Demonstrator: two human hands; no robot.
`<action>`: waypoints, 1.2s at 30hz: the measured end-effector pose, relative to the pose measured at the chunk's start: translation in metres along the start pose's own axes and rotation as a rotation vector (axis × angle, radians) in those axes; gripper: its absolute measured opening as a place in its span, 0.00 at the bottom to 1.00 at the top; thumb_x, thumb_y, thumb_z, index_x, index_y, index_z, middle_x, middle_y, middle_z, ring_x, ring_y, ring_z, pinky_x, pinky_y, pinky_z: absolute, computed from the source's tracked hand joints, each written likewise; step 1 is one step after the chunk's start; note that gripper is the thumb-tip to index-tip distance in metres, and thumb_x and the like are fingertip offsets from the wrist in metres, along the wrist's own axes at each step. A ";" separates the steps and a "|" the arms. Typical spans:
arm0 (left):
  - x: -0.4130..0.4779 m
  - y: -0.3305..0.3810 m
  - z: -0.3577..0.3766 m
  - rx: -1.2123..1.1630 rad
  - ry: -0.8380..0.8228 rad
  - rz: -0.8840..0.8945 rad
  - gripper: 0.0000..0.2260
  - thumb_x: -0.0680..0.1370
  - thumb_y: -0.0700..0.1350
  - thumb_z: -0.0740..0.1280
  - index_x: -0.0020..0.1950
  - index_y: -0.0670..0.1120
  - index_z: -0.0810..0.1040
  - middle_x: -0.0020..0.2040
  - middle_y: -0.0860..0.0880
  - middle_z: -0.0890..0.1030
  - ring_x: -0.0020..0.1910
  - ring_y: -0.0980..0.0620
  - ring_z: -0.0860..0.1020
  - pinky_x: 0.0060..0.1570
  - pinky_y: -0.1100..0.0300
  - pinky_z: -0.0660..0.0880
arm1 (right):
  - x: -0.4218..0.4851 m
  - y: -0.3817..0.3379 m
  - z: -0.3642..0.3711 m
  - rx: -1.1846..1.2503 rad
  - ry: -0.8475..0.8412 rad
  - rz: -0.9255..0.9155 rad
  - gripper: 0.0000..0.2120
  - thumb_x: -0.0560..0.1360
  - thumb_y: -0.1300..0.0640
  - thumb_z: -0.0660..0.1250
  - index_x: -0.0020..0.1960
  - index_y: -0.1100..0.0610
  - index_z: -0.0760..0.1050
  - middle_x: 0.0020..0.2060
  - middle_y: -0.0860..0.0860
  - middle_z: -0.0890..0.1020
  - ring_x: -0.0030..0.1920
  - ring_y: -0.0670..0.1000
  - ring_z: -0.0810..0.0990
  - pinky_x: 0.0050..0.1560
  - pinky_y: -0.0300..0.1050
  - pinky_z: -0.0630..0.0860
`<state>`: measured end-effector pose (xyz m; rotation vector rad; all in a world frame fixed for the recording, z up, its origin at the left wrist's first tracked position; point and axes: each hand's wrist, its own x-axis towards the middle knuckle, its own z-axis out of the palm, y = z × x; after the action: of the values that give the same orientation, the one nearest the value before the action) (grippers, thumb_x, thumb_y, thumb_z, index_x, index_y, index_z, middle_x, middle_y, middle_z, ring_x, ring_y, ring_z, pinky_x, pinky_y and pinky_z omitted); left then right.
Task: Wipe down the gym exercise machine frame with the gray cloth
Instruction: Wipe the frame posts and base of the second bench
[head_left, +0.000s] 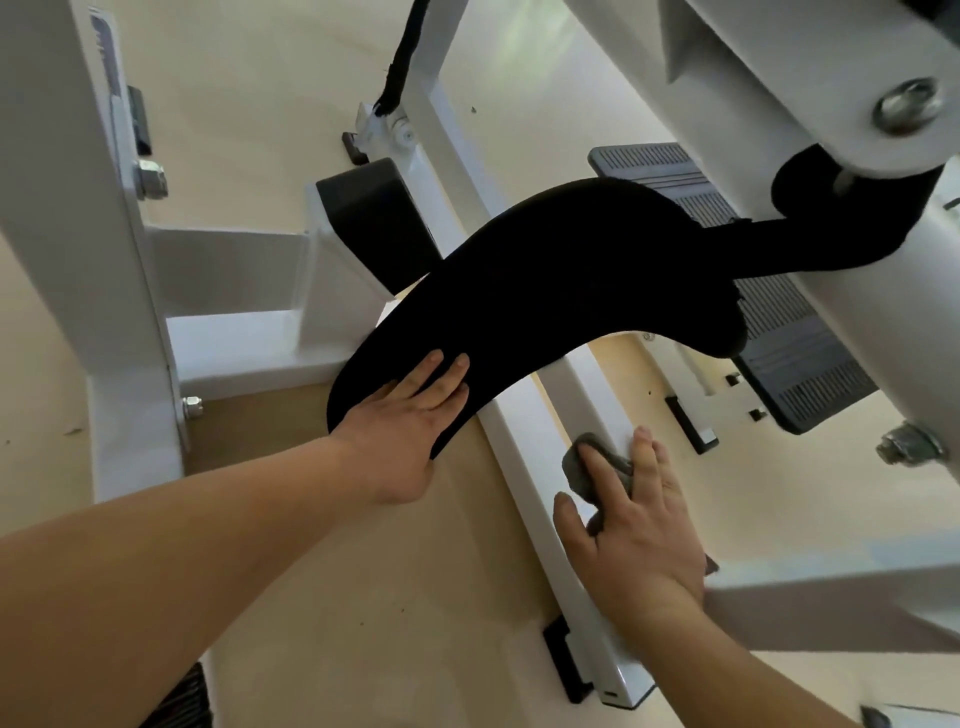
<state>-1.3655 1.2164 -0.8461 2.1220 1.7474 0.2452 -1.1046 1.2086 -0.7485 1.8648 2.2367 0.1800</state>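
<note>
The white gym machine frame fills the view, with a long floor beam (535, 431) running from the upper middle to the lower right. My right hand (628, 530) presses the crumpled gray cloth (582, 462) onto the top of this beam, fingers spread over it. Only part of the cloth shows between and beyond my fingers. My left hand (410, 415) lies flat with straight fingers on the near end of a curved black pad (545, 286) that hangs above the beam.
A white upright post (67, 208) with bolts stands at left. A ribbed gray footplate (779, 322) sits at right, under a white arm (779, 78) with a large bolt. Black rubber feet (566, 660) hold the beam's near end on the beige floor.
</note>
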 end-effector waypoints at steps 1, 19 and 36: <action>-0.001 0.000 0.000 -0.004 0.000 -0.006 0.39 0.80 0.51 0.62 0.84 0.52 0.40 0.79 0.58 0.25 0.78 0.53 0.26 0.81 0.46 0.50 | 0.011 -0.006 -0.004 0.009 -0.007 -0.029 0.37 0.74 0.25 0.37 0.81 0.34 0.45 0.82 0.47 0.36 0.82 0.50 0.34 0.81 0.50 0.43; -0.006 0.018 0.012 -0.167 0.055 -0.102 0.39 0.79 0.50 0.64 0.84 0.50 0.44 0.79 0.57 0.26 0.81 0.52 0.33 0.78 0.52 0.57 | 0.032 0.000 -0.007 -0.025 0.006 -0.140 0.35 0.81 0.31 0.48 0.81 0.36 0.35 0.81 0.48 0.30 0.82 0.51 0.32 0.82 0.55 0.54; -0.052 0.177 0.026 -1.766 -0.172 -0.462 0.17 0.85 0.57 0.61 0.74 0.63 0.71 0.68 0.55 0.79 0.65 0.53 0.79 0.65 0.48 0.78 | -0.080 0.015 0.018 0.382 -0.046 -0.074 0.37 0.82 0.62 0.62 0.83 0.45 0.48 0.80 0.36 0.35 0.80 0.37 0.42 0.76 0.36 0.61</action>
<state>-1.2067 1.1335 -0.7942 0.4282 0.9769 0.9468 -1.0721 1.1323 -0.7551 1.9291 2.4364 -0.3221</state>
